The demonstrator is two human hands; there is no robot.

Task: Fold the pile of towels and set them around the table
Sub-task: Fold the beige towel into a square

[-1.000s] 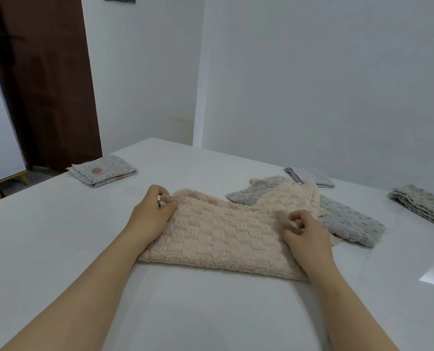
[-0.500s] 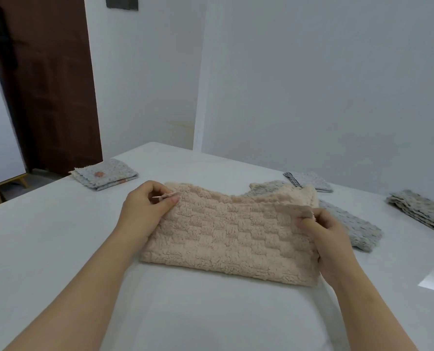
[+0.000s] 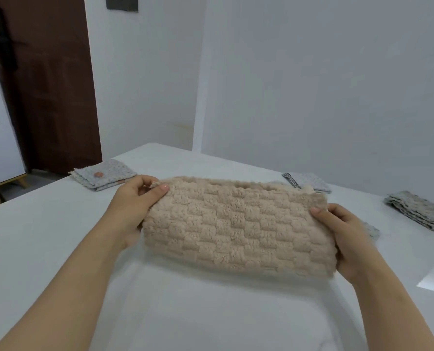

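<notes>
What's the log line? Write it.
beige towel: folded, held | left hand: pinches corner | right hand: grips edge | table: folded grey towels

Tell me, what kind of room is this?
Probably a plain indoor room: bare white walls, a dark brown wooden door, and a big white table with folded grey towels, where the left hand and right hand hold a fluffy beige towel.

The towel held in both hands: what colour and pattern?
Beige towel, with a raised basket-weave check texture; seen best in the head view.
</notes>
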